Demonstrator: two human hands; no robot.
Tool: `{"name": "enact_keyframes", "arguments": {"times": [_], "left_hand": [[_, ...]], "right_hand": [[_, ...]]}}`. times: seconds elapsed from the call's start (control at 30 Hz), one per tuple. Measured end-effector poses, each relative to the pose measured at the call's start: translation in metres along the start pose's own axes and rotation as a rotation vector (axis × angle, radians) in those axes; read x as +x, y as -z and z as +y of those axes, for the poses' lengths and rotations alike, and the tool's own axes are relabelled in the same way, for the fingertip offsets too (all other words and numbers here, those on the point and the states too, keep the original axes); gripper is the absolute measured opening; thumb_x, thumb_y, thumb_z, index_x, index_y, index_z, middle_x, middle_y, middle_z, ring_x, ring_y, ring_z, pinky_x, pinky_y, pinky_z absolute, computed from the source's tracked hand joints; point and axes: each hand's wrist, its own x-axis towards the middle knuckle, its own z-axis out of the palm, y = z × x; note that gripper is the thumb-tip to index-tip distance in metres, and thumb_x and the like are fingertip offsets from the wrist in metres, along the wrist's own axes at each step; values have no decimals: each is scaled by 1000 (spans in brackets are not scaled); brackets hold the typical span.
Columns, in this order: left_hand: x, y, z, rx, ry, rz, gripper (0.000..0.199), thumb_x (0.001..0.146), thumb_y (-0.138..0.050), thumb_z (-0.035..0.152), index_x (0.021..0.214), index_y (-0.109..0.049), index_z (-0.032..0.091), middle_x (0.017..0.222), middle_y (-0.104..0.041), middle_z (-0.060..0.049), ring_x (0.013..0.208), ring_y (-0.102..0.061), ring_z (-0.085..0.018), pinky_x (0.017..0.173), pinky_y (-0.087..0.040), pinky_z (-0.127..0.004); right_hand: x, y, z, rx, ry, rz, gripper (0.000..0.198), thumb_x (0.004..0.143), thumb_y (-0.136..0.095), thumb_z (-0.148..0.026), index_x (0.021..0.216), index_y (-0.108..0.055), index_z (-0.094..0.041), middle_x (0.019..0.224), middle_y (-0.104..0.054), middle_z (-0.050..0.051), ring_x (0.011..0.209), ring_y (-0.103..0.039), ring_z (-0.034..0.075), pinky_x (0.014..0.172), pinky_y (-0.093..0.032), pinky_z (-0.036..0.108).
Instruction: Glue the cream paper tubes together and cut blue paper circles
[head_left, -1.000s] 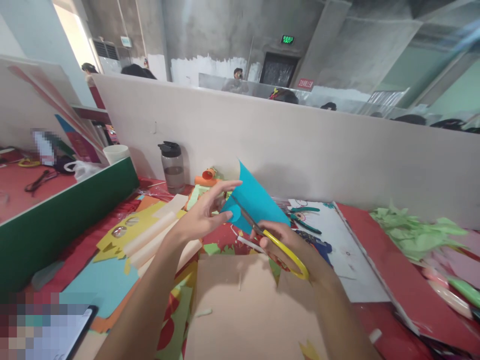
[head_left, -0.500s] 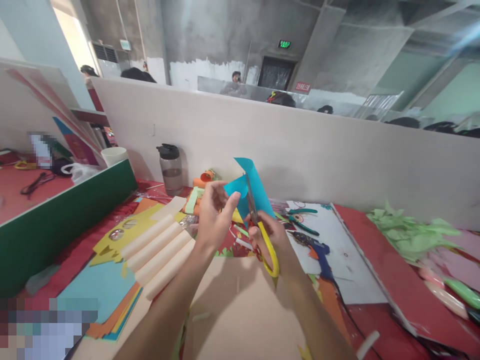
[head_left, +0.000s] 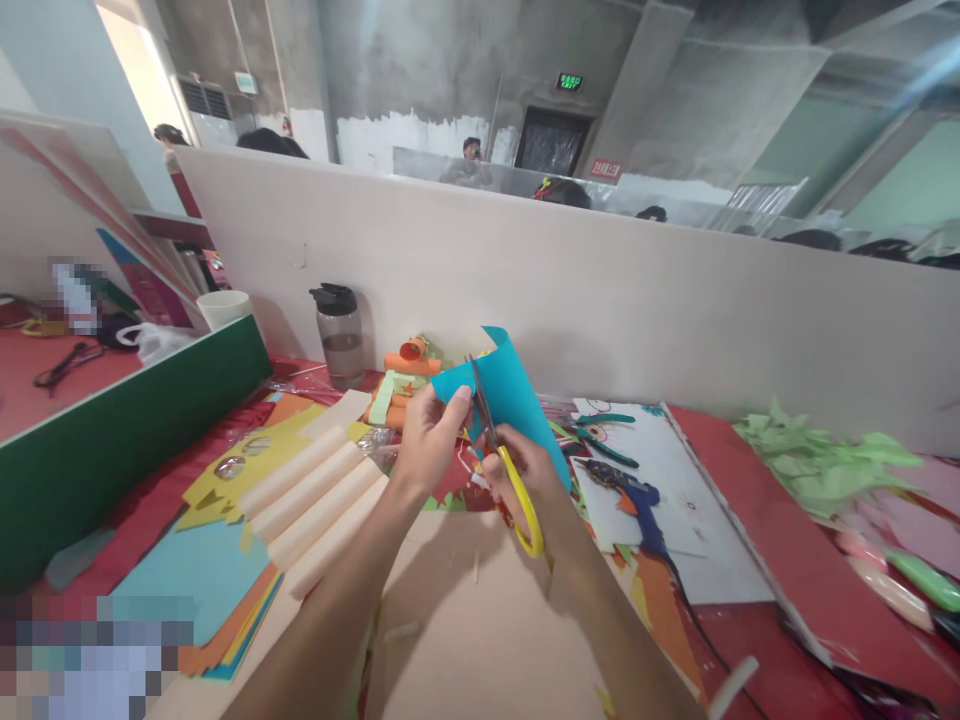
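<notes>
A sheet of blue paper point(head_left: 517, 390) is raised above the work surface, its right part curling down. My left hand point(head_left: 435, 425) pinches its left corner between thumb and fingers. In my right hand point(head_left: 525, 470) are yellow-handled scissors point(head_left: 531, 520), the fingers wrapped round the handles. Their blades point up and away from me and lie across the paper, close by my left thumb. Below both hands is a beige board point(head_left: 465, 610). Behind my left hand are orange paper rolls point(head_left: 412, 362) with light green strips.
A water bottle point(head_left: 339, 335) stands against the white partition point(head_left: 637, 300). To the left lie folded beige paper point(head_left: 322, 510) and coloured sheets point(head_left: 187, 570). On the right are a glue gun point(head_left: 637, 500), green-handled pliers point(head_left: 611, 455) and crumpled green paper point(head_left: 817, 460).
Both hands, the scissors and the paper have shifted slightly left. The blades have closed further across the paper, and its right part now spreads wider and lower.
</notes>
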Motion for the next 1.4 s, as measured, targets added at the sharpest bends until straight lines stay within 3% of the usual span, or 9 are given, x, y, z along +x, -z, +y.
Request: {"name": "enact_keyframes", "arguments": {"times": [0.1,0.37,0.77,1.1,1.4], "left_hand": [[2,3,2,14,12,-41,31,89,-60,44,72,-52,19,64,-56,2,58,-53,-11,57,-47,-22],[5,7,2,8,83,-57,31,86,-63,48,76,-59,19,71,-63,1,60,-57,-11,61,-49,-24],[6,11,7,12,75,-105,35,85,-66,51,74,-62,18,71,-63,-1,62,-58,-13,61,-52,-25],[8,26,10,53,140,-210,35,86,-64,52,77,-63,18,69,-62,-1,62,-57,-14,55,-49,-23],[12,39,13,77,152,-361,29,88,-64,46,77,-63,19,77,-63,-2,67,-58,-14,62,-52,-24]], "right_hand": [[1,3,3,-12,-4,-10,53,85,-58,-73,95,-54,-21,67,-42,-6,54,-38,10,47,-31,20],[3,10,-1,-52,-7,-24,69,73,-58,-85,93,-58,-19,69,-47,-4,56,-39,10,49,-32,22],[-1,11,-5,-92,-30,14,57,80,-64,-74,93,-59,-19,60,-42,-6,48,-33,10,44,-25,22],[-2,21,-10,-104,-50,-77,48,82,-70,-65,93,-60,-19,61,-42,-7,49,-34,9,46,-27,22],[-2,22,-14,-91,-84,-136,60,78,-64,-75,94,-58,-18,61,-43,-6,49,-35,8,44,-27,21]]}}
